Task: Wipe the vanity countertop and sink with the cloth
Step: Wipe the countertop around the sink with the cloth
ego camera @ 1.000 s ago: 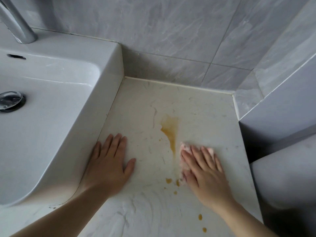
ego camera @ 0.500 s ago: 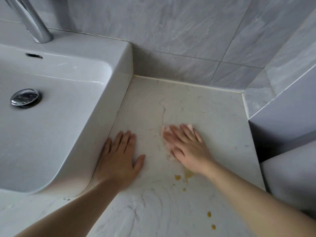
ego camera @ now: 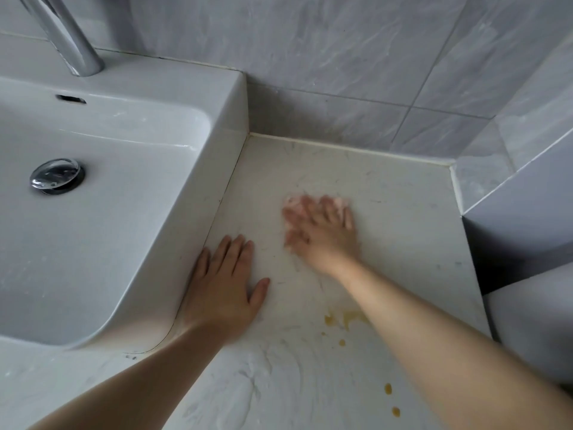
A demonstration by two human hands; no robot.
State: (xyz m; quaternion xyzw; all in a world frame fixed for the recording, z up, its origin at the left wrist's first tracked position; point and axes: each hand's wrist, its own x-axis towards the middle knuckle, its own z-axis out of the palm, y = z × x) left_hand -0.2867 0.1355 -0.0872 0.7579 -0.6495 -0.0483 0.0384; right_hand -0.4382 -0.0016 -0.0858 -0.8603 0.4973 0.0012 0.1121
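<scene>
On the pale stone countertop (ego camera: 403, 243) to the right of the sink (ego camera: 192, 212), a small pink cloth (ego camera: 293, 203) lies flat under the person's right hand (ego camera: 322, 234). Only its edges peek out past the fingertips at the hand's eleven and one o'clock. The fingers are spread and laid straight on top of it, pressing rather than gripping, though motion blur softens the detail.

The left hand (ego camera: 223, 283) rests flat at about eight o'clock from the right one. Its fingers are straight and close together and its outer edge lies against the sink wall, as if bracing.

The cloth looks thin, soft and light. I'd expect it to bunch or slide out from under a loose palm, so broad flat pressure over its middle suits it best. For the basin's curves, gathering it into the fingers would likely serve better.

Yellow-brown drips (ego camera: 350, 319) sit at five to six o'clock from the right hand, with more spots (ego camera: 388, 388) nearer the front edge; those look unwiped.

The white basin, off at nine o'clock, shows only its chrome drain stopper (ego camera: 57, 176) and an overflow slot (ego camera: 70, 99) below the faucet (ego camera: 71, 38). I see no standing water.
</scene>
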